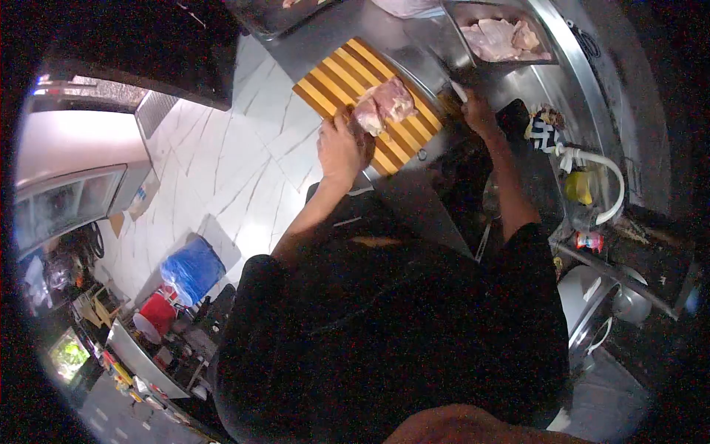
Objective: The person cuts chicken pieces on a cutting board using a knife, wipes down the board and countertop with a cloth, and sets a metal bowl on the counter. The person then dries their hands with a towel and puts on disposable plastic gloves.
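Note:
Pieces of raw, pale pink meat (390, 102) lie on a striped wooden cutting board (347, 70) on the metal counter. My left hand (342, 146) is at the board's near left edge, its fingers curled against the left end of the meat. To the right of the board, my right hand (479, 112) is closed around the handle of a knife (458, 91), whose blade points up and left, apart from the meat. Part of the knife is hidden by my fingers.
A metal tray (473, 61) of raw meat stands at the upper right. Right of my right arm are a white curved faucet (615, 177) and a yellow item (579, 187). A blue bag (192, 271) sits on the floor at lower left.

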### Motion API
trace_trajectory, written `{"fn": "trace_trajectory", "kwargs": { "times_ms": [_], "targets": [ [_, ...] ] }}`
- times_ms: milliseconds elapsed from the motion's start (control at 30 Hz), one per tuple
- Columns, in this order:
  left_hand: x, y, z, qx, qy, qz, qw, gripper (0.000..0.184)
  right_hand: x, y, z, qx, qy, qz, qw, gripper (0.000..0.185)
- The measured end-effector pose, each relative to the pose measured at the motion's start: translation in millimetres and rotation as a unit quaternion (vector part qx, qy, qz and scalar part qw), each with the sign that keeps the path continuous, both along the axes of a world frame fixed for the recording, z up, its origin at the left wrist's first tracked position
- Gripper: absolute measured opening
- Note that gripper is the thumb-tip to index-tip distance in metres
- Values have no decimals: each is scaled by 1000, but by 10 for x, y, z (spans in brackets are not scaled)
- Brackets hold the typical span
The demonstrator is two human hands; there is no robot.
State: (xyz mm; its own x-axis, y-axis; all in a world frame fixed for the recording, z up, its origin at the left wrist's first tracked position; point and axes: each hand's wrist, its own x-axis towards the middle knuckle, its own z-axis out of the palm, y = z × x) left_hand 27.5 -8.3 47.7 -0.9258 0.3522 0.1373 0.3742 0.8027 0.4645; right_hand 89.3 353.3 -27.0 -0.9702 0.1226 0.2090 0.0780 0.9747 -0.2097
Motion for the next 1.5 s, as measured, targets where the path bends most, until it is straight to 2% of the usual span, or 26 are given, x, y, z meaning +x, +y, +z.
{"fn": "trace_trajectory", "kwargs": {
  "times_ms": [67,100,200,233,300,333,367,400,633,767,833,900,933,1000,1033,1133,1200,1267,1300,1400,1433,1500],
  "targets": [
    [-39,114,-136,-94,-48,-10,994,65,22,37,-42,34,-78,-100,991,32],
    [-22,154,-133,-83,-69,-12,994,66,-4,41,-23,52,-116,-148,981,32],
    [4,189,-141,-71,-113,-22,991,70,85,-862,1016,-113,79,-87,987,34],
    [4,186,-162,-77,-116,-26,990,70,293,-996,910,177,62,-39,982,34],
    [26,167,-227,-94,-117,-30,988,71,643,-1372,764,179,-15,-18,984,36],
    [18,166,-267,-104,-114,-31,987,71,771,-1565,699,11,-36,-26,999,37],
    [5,171,-292,-114,-111,-31,987,71,900,-1758,633,-155,-43,-45,986,39],
    [-10,175,-303,-122,-110,-32,986,71,1024,-1876,502,-204,-21,-42,978,40],
    [-15,209,-176,-152,-130,-39,979,71,1129,-2243,604,-202,-79,-93,972,37],
    [-33,212,-144,-162,-128,-59,977,68,1031,-2361,768,-184,-168,-148,957,34],
    [-41,225,-219,-160,-101,-60,980,66,875,-2297,408,-116,-127,-133,976,30],
    [4,236,-187,-166,-92,-59,980,59,343,-2217,259,-129,-134,-143,972,29],
    [-21,243,-182,-160,-88,-61,981,59,-46,-2251,586,-202,-198,-176,943,30],
    [-12,220,-197,-151,-87,-65,983,58,-239,-2237,717,-156,-209,-130,957,32],
    [-50,232,-180,-161,-116,-60,978,57,-175,-2205,728,-162,-269,-128,941,35],
    [-43,253,-224,-172,-91,-33,980,57,640,-2170,299,-152,-279,-211,925,41],
    [-66,258,-250,-152,-104,-43,982,59,980,-2047,57,-100,-146,-77,981,43],
    [-24,226,-257,-153,-113,-56,980,60,761,-2081,-69,-117,-123,-114,979,40],
    [10,207,-254,-163,-115,-62,978,60,338,-2131,-109,-158,-165,-217,949,36],
    [11,72,-121,-172,-126,-73,974,60,-208,-2214,462,-99,-149,-147,973,26],
    [-12,40,-76,-171,-129,-79,974,59,-84,-2239,531,-133,-87,-116,980,19],
    [-61,52,-90,-162,-126,-63,977,58,423,-2168,402,-71,-15,-61,995,20]
  ]
}}
